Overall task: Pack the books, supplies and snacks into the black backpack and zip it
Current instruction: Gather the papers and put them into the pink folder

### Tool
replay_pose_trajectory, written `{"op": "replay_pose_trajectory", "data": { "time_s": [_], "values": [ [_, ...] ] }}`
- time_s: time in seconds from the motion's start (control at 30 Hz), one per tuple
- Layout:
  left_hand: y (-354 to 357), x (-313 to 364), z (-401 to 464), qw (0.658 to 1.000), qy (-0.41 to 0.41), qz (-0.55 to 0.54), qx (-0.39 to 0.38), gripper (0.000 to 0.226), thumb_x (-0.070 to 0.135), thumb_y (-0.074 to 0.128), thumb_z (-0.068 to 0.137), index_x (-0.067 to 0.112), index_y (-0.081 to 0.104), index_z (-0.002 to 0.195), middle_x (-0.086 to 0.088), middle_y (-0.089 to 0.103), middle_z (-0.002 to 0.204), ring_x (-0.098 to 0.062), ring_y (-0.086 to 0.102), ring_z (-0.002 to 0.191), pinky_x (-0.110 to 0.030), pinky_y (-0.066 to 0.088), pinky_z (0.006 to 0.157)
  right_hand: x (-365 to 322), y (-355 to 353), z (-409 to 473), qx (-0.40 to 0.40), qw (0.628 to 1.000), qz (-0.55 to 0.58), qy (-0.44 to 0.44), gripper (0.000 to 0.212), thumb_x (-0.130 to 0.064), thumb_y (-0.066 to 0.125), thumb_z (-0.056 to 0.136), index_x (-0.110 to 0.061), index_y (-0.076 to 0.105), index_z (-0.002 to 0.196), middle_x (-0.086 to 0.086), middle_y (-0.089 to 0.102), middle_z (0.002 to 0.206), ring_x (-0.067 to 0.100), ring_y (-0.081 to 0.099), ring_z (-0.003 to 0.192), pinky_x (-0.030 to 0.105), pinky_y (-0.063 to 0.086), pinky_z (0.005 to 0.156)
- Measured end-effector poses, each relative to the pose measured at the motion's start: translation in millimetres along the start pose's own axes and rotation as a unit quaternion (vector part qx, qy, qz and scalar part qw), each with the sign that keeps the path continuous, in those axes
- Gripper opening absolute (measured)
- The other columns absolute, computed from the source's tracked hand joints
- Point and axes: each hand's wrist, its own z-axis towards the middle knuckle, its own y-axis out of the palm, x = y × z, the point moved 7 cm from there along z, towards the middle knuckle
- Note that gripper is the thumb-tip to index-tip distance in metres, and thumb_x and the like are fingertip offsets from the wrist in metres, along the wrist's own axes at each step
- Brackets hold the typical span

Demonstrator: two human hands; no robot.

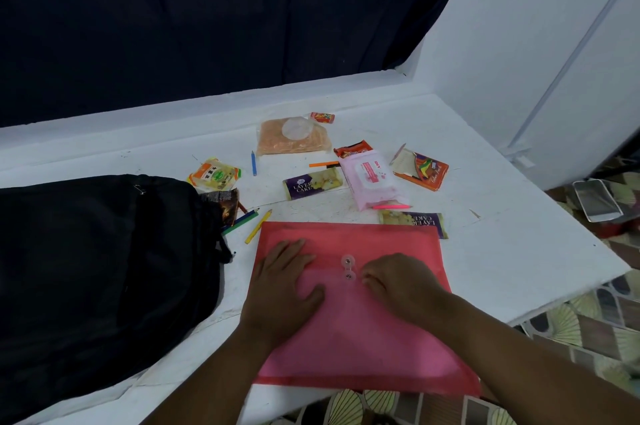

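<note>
A red plastic envelope folder (381,241) with a string-and-button clasp lies flat at the table's front edge. My left hand (282,280) presses flat on its left half. My right hand (401,282) rests on it just right of the clasp, fingers curled toward the buttons. The black backpack (97,268) lies on the left of the table. Behind the folder lie loose snacks and supplies: two purple layer cake packs (311,183), a pink wipes pack (372,182), an orange pencil box (424,170), a yellow snack pack (214,175) and several coloured pencils (258,227).
A bag of orange grains (291,138) and a small red packet (322,117) lie farther back. The white table (502,234) ends at the right, with a phone (595,199) on patterned cloth beyond. A dark curtain hangs behind the table.
</note>
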Motion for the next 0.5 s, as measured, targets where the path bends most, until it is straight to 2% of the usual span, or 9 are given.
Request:
{"op": "replay_pose_trajectory", "data": {
  "time_s": [0.1, 0.23, 0.33, 0.5],
  "values": [
    [0.3, 0.7, 0.4, 1.000, 0.002, 0.009, -0.006, 0.067, 0.067, 0.044, 0.080, 0.036, 0.054, 0.138, 0.017, 0.034, 0.158, -0.007, 0.017, 0.151, -0.026, 0.004, 0.116, -11.4, 3.7, -6.5, 0.006, 1.000, -0.013, -0.003, 0.025, -0.035, 0.045, 0.095, -0.021, 0.066, 0.093, -0.003, 0.070, 0.090, 0.021, 0.063, 0.082, 0.034, 0.052, 0.071],
    [-1.9, 1.0, -0.8, 1.000, 0.003, 0.004, 0.003, 0.065, 0.066, 0.047, 0.079, 0.034, 0.059, 0.134, 0.015, 0.040, 0.155, -0.010, 0.024, 0.149, -0.027, 0.008, 0.115, -32.3, 7.3, -5.6, 0.007, 1.000, -0.002, -0.010, 0.026, -0.037, 0.045, 0.099, -0.022, 0.065, 0.105, 0.003, 0.071, 0.099, 0.028, 0.066, 0.090, 0.037, 0.053, 0.076],
    [-1.2, -0.1, -0.9, 1.000, 0.010, 0.006, 0.004, 0.062, 0.065, 0.049, 0.081, 0.034, 0.058, 0.134, 0.014, 0.040, 0.155, -0.011, 0.025, 0.149, -0.029, 0.012, 0.116, -42.9, 7.8, 3.8, -0.009, 0.999, -0.043, -0.017, 0.026, -0.034, 0.045, 0.101, -0.015, 0.062, 0.106, 0.009, 0.069, 0.102, 0.032, 0.065, 0.092, 0.037, 0.051, 0.075],
    [0.3, -0.9, -1.0, 1.000, 0.010, 0.000, 0.012, 0.060, 0.063, 0.052, 0.080, 0.033, 0.061, 0.131, 0.012, 0.045, 0.153, -0.015, 0.032, 0.147, -0.036, 0.020, 0.116, -53.0, 4.5, 21.2, -0.046, 0.996, -0.061, -0.042, 0.018, -0.028, 0.053, 0.095, -0.022, 0.070, 0.101, 0.001, 0.068, 0.108, 0.027, 0.064, 0.100, 0.033, 0.047, 0.079]
  ]
}}
